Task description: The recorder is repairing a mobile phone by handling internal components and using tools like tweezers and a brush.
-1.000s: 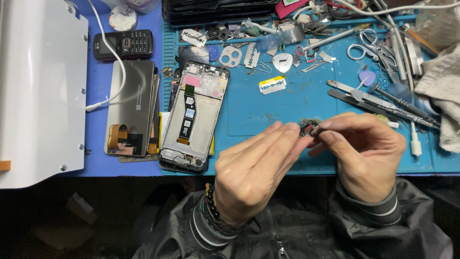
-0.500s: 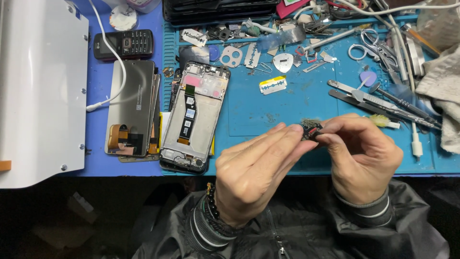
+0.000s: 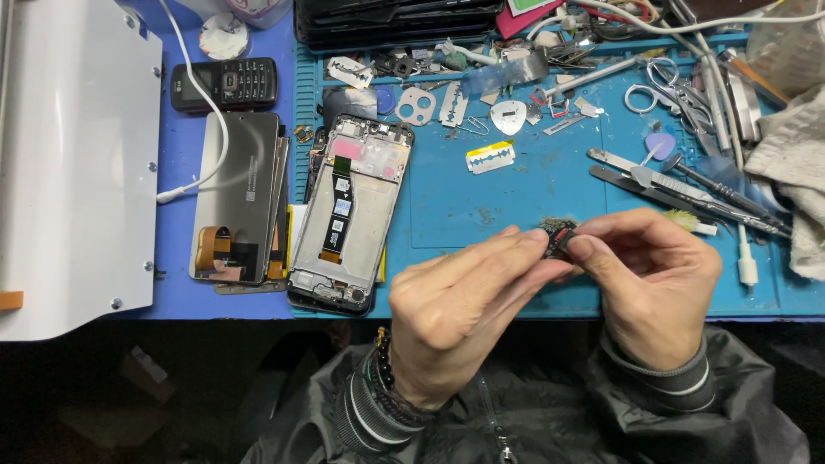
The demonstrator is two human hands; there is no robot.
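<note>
Head view, looking down: both hands meet low in the middle of the frame over the blue mat (image 3: 516,198). The left hand (image 3: 455,318) and right hand (image 3: 653,283) pinch a tiny dark part (image 3: 559,238) between their fingertips, fingers closed on it from either side. Just left lies an opened phone frame (image 3: 344,215), then a loose screen panel (image 3: 236,198). Further up sits a razor blade (image 3: 490,157), tweezers (image 3: 679,185) at right, and a black keypad phone (image 3: 223,84) upper left.

Matt blue rubber mat (image 3: 481,206), shiny metal razor blade (image 3: 490,157)
</note>
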